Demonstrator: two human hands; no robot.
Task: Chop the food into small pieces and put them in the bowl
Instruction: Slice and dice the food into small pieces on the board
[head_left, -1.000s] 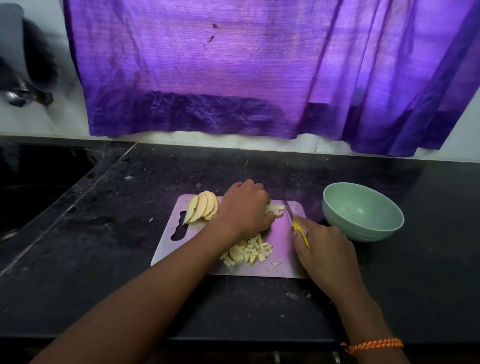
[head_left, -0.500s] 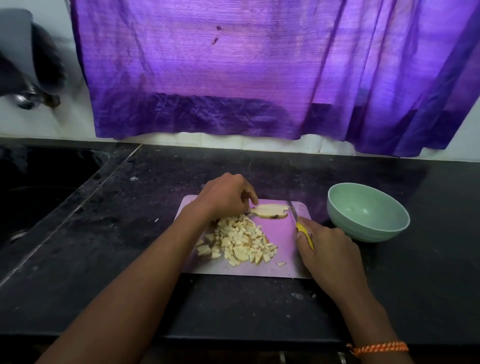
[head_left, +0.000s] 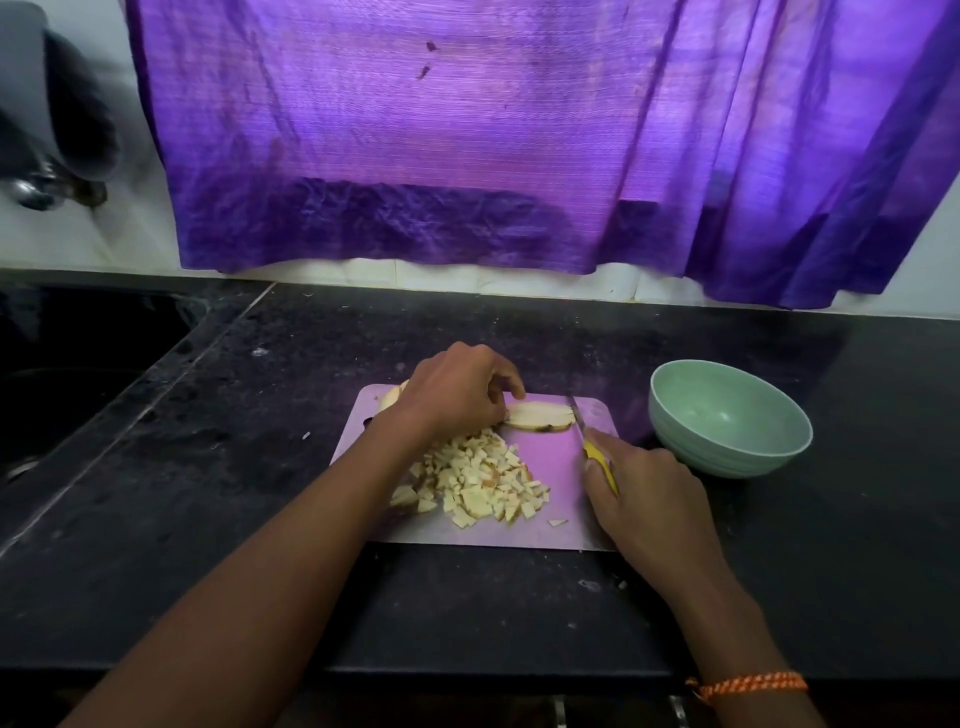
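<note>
A pale cutting board (head_left: 556, 457) lies on the black counter. A heap of small pale chopped pieces (head_left: 480, 480) covers its near middle. At the board's far edge lies a stack of slices (head_left: 540, 417), and my left hand (head_left: 460, 389) pins its left end with the fingertips. More slices (head_left: 390, 399) peek out from behind that hand's left side. My right hand (head_left: 641, 491) grips a yellow-handled knife (head_left: 589, 441), whose blade rests at the right end of the pinned slices. An empty green bowl (head_left: 727, 418) stands right of the board.
A purple curtain (head_left: 519, 140) hangs over the white tiled wall behind the counter. A dark sink recess (head_left: 67, 364) is at the left, with a metal tap (head_left: 31, 189) above it. An orange thread band (head_left: 748, 683) circles my right wrist. The counter's front edge runs below my forearms.
My left hand shifted left off the chopped heap and settled on a stack of slices at the far edge. The knife stayed at the right side of the board.
</note>
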